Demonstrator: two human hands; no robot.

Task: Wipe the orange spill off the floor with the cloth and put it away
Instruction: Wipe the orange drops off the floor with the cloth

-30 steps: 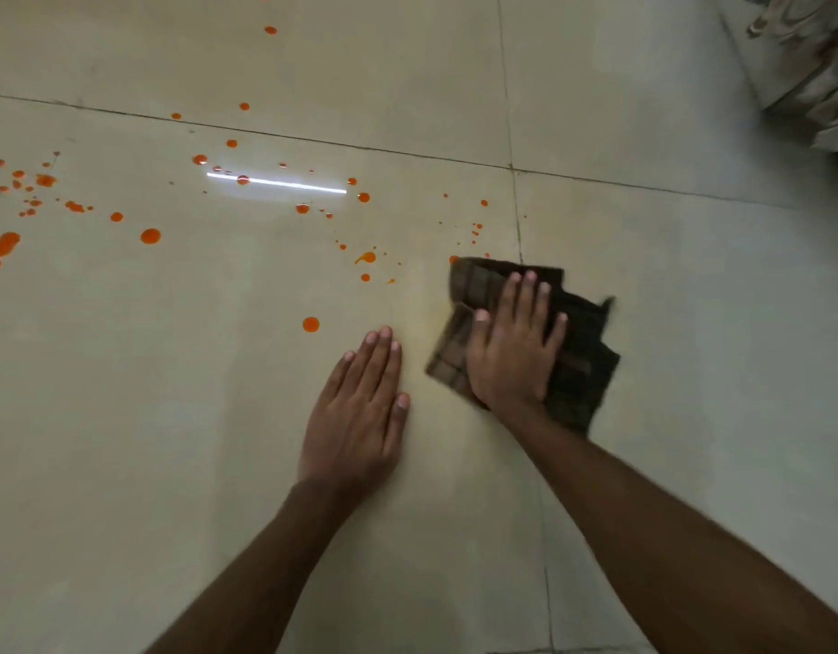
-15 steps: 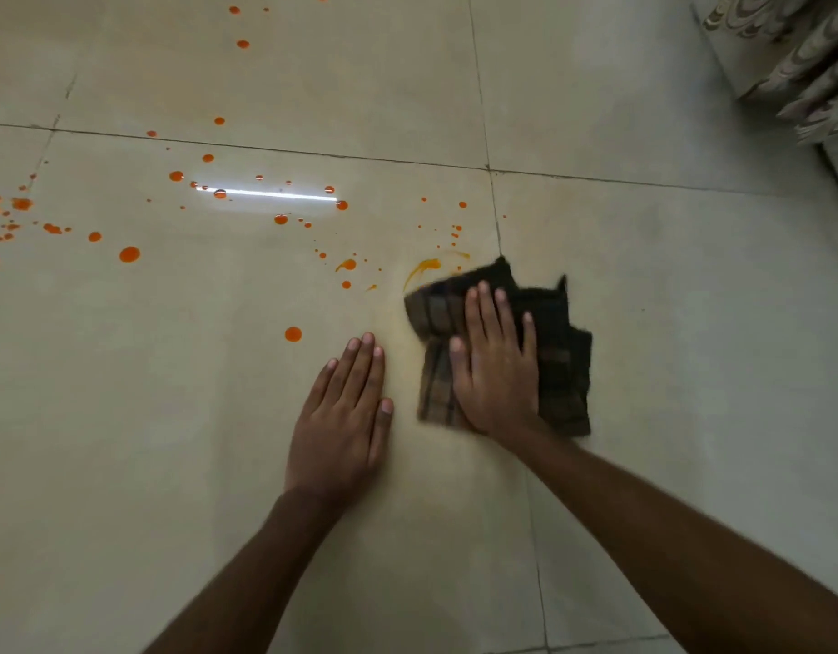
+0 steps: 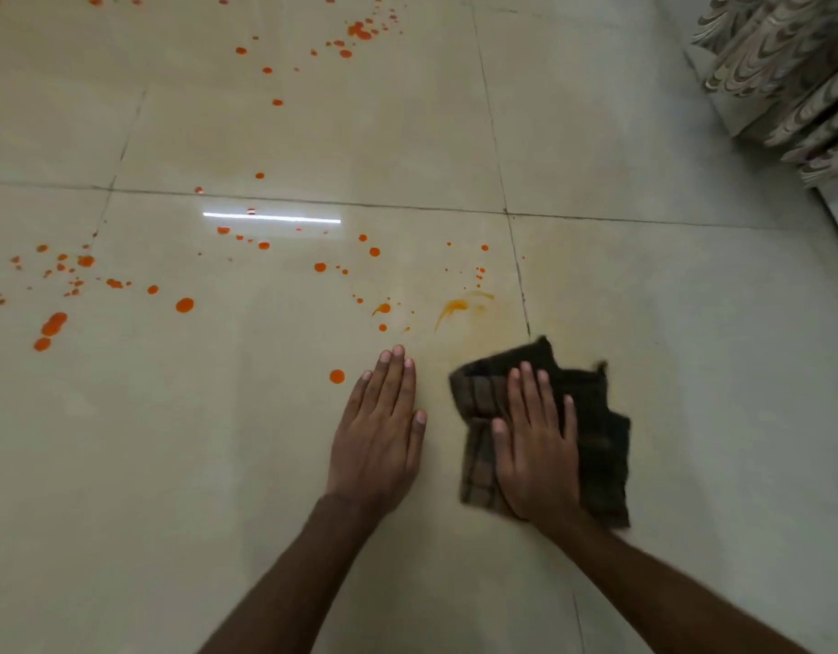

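A dark brown checked cloth [image 3: 596,431] lies crumpled on the pale tiled floor [image 3: 690,370]. My right hand [image 3: 537,446] presses flat on top of it, fingers spread. My left hand [image 3: 381,431] rests flat on the bare floor just left of the cloth, holding nothing. Orange drops [image 3: 184,305] are scattered over the tiles ahead and to the left. One drop [image 3: 337,376] sits just left of my left fingertips. An orange smear [image 3: 454,306] streaks the floor just beyond the cloth.
A patterned grey and cream curtain [image 3: 785,77] hangs at the top right, touching the floor. Dark grout lines [image 3: 518,276] cross the tiles. A bright strip of reflected light [image 3: 271,218] lies on the floor ahead.
My right hand has dragged the cloth back toward me, uncovering an orange smear where the cloth was. My left hand stays flat on the floor. The view has tilted up, showing more drops.
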